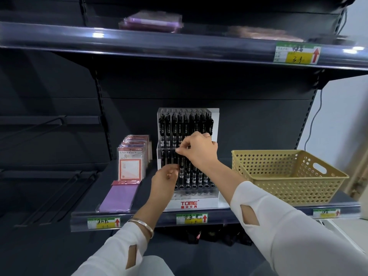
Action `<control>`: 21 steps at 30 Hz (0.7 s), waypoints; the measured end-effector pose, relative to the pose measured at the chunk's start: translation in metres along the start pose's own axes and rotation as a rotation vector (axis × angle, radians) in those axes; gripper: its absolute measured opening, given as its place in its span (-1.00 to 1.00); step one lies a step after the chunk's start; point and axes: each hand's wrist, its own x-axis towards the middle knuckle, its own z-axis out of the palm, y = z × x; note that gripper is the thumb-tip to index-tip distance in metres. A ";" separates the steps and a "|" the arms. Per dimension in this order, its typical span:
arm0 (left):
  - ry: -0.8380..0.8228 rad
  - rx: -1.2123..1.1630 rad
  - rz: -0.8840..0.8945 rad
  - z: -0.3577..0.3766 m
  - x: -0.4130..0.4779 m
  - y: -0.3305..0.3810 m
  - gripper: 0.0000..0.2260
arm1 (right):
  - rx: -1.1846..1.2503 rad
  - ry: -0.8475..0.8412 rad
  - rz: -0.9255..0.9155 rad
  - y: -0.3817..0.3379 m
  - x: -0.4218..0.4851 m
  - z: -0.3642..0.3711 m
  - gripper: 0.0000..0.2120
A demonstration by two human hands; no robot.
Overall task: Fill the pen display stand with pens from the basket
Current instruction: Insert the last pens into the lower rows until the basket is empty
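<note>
A white tiered pen display stand (215,198) marked TOME stands on the middle shelf, its upper row full of black pens (180,128) and its lower row partly filled. My right hand (199,150) pinches the top of a black pen (181,166) over the lower row. Fingers of my left hand (164,180) curl around that pen's lower part. The yellow perforated basket (282,176) sits to the right of the stand; its inside is hidden from here.
Packs of sticky notes (131,158) stand left of the stand, a purple pack (117,198) lying flat before them. Price labels (191,218) line the shelf edge. An upper shelf (179,44) overhangs. Dark items lie below.
</note>
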 end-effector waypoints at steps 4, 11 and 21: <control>0.004 0.071 0.023 0.000 0.001 -0.002 -0.78 | -0.072 -0.016 -0.002 0.006 -0.001 0.009 -0.84; 0.082 0.164 0.073 0.008 0.004 0.000 -0.79 | -0.091 -0.013 -0.064 0.013 -0.004 0.016 -0.81; 0.195 0.302 0.109 0.015 0.005 0.012 -0.75 | -0.119 0.003 -0.120 0.031 -0.006 0.008 -0.85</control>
